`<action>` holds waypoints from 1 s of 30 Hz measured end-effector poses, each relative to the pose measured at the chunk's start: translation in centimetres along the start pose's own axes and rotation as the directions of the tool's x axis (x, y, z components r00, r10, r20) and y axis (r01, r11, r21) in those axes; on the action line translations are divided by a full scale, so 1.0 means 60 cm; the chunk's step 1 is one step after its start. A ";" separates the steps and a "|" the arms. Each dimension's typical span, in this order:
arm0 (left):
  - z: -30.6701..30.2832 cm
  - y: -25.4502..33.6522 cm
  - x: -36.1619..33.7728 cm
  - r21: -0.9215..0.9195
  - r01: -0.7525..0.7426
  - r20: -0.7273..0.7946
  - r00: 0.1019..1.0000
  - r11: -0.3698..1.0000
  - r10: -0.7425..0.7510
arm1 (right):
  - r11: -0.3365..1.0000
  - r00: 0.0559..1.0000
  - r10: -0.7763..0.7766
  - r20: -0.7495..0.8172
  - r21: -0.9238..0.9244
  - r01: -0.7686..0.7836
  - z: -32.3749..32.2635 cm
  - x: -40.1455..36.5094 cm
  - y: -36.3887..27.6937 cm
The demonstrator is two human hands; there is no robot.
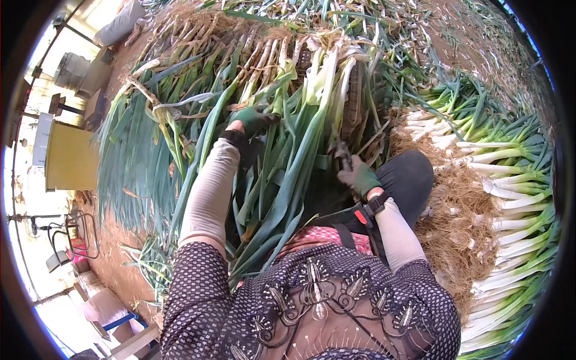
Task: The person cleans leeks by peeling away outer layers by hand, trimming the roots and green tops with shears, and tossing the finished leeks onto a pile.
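Observation:
My left hand (255, 120), in a dark green glove, is closed around a leek among the long green leaves in front of me. Beside it, more leeks (318, 114) lean toward my lap with their pale roots at the far end. My right hand (359, 176), also gloved, grips a short dark knife-like tool (344, 157) near my raised knee. The tool's tip is blurred and points up toward the leeks. A brown slatted crate (354, 99) shows partly behind the leaves.
Untrimmed leeks (144, 144) lie heaped at the left. To the right, cleaned leeks (510, 222) form a curved row, white ends inward, beside a mat of cut roots (450, 228). Leaf scraps cover the ground behind. A yellow box (72, 157) stands at the far left.

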State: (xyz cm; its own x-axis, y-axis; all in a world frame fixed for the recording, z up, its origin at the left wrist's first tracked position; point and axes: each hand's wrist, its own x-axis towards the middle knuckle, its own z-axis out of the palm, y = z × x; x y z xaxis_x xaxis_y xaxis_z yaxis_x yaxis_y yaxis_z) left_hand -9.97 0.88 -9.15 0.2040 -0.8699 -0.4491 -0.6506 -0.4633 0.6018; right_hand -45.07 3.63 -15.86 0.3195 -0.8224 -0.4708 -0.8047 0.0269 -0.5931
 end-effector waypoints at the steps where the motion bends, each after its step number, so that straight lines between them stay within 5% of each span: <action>1: -0.009 0.011 -0.006 -0.126 0.001 0.059 0.998 0.992 0.006 | 0.986 0.998 -0.011 -0.061 0.164 0.021 -0.015 -0.005 -0.006; 3: -0.029 0.048 -0.041 -0.346 0.029 0.161 0.987 0.938 0.029 | 0.843 0.983 -0.058 -0.175 0.519 0.142 -0.023 -0.013 -0.009; 6: -0.001 0.010 -0.008 -0.187 0.032 0.158 0.987 0.982 -0.002 | 0.700 0.982 -0.186 0.029 0.705 0.112 -0.064 -0.082 -0.102; 7: -0.008 0.055 -0.048 -0.130 -0.004 0.141 0.990 0.992 0.023 | 0.713 0.946 -0.298 0.126 0.688 0.133 -0.072 -0.097 -0.122; 10: 0.022 0.046 -0.040 -0.238 0.046 0.165 0.986 0.970 -0.007 | 0.773 0.904 -0.292 0.314 0.634 0.029 -0.075 -0.101 -0.150; 17: 0.025 0.057 -0.060 -0.406 0.056 0.137 0.991 0.912 0.001 | 0.884 0.944 -0.180 0.276 0.467 0.032 -0.080 -0.037 -0.175; 23: 0.034 0.058 -0.070 -0.368 0.037 0.137 0.990 0.929 0.015 | 0.913 0.953 -0.224 0.204 0.387 0.132 -0.067 0.122 -0.188; 30: 0.059 0.036 -0.071 -0.240 0.037 0.113 0.994 0.970 -0.010 | 0.960 0.947 -0.138 0.289 0.276 0.055 -0.098 0.251 -0.288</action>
State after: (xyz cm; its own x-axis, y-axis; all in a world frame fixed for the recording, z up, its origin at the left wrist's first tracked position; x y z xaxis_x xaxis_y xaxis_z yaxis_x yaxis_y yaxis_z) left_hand -14.85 4.21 -8.28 0.1266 -0.8404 -0.5269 -0.4483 -0.5224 0.7254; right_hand -29.31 -12.56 -8.86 0.5580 -0.6188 -0.5529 -0.6162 0.1373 -0.7755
